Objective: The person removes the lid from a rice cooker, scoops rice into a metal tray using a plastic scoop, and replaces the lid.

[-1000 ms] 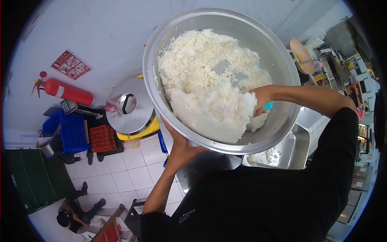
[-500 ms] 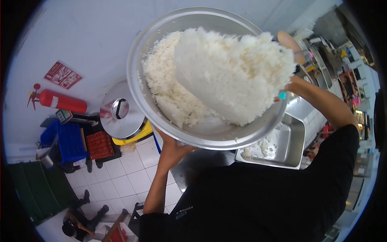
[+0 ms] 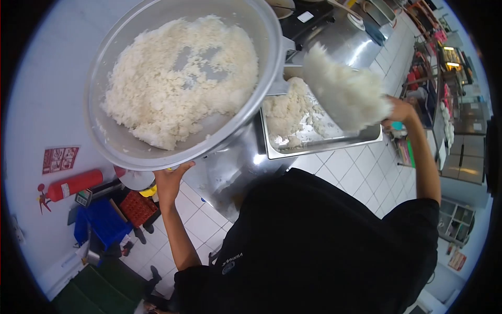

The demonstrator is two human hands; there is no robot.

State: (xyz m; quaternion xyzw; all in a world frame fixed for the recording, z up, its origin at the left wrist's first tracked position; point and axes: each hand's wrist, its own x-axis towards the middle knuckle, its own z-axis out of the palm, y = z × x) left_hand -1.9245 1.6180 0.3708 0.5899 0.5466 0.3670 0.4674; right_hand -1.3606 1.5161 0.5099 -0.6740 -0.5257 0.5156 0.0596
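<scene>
A large round metal pot (image 3: pixel 93 99) is tilted toward the camera, with white rice (image 3: pixel 151 78) inside. My left hand (image 3: pixel 172 180) grips its lower rim. On the right, my right hand (image 3: pixel 400 111) is closed round a tool whose handle is mostly hidden. A big clump of rice (image 3: pixel 348 94) sits on that tool, above a rectangular metal tray (image 3: pixel 324 148). More rice (image 3: pixel 287 107) lies in the tray's left part. The tray stands close to the pot's right side.
A steel counter (image 3: pixel 230 167) is below the pot. A red fire extinguisher (image 3: pixel 76 186), a blue crate (image 3: pixel 107 222) and a red crate (image 3: pixel 138 208) are at the lower left. Part of a person (image 3: pixel 152 282) shows at the bottom. Shelves stand at the right.
The rice clump has moved out of the pot, over the tray, with my right hand. In view, the pot now stands further left and higher, and more of the tray and its rice shows.
</scene>
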